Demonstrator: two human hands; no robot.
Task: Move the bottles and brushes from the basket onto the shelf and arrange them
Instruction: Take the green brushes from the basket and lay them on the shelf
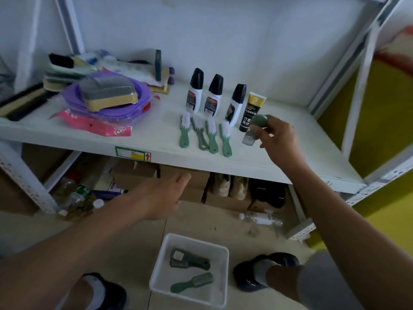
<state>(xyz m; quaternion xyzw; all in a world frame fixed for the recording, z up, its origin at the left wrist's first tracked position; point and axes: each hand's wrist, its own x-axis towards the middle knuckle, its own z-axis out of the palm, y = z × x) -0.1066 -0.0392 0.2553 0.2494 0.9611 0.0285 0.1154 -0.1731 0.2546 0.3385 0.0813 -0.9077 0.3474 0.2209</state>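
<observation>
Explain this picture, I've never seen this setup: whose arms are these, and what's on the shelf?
No machine here: one camera worn on a person's head looks down at their bare arms. The right hand pinches a green brush above the white shelf, beside a black-and-yellow tube. The left hand hangs open, holding nothing. On the shelf stand three white bottles, with four green brushes lying before them. Two darker brushes lie in the white basket on the floor.

Brush [251,133] in right hand [278,139] motion-blurred, green end partly covered by it; print on bottles [195,95] too small to read
</observation>
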